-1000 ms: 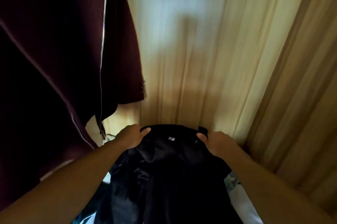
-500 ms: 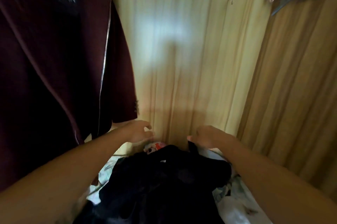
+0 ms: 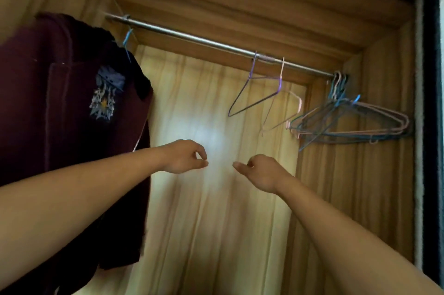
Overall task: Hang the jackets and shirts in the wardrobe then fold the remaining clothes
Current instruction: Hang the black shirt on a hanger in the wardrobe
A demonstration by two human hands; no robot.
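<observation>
Scene: Inside a wooden wardrobe (image 3: 384, 174), a person raises both bare arms toward the steel rail (image 3: 204, 41).
Left hand (image 3: 185, 157): empty, fingers loosely curled, thumb and forefinger almost meeting.
Right hand (image 3: 260, 172): empty too, loosely curled, just beside the left and well below the rail.
Hung so far: one maroon jacket (image 3: 72, 114) on a blue hanger (image 3: 127, 40) at the rail's left end; no other garment shows.
Free hangers: a purple wire hanger (image 3: 254, 93) and a pink one (image 3: 288, 107) mid-rail, and a tangled bunch (image 3: 348, 124) at the far right.
Stage: apparently a reach for a hanger for the next garment.
Risk: the purple and pink wires hang close together and cross, so a tug on one could drag the other off the rail. A pull at the tangled bunch could bring several down.
</observation>
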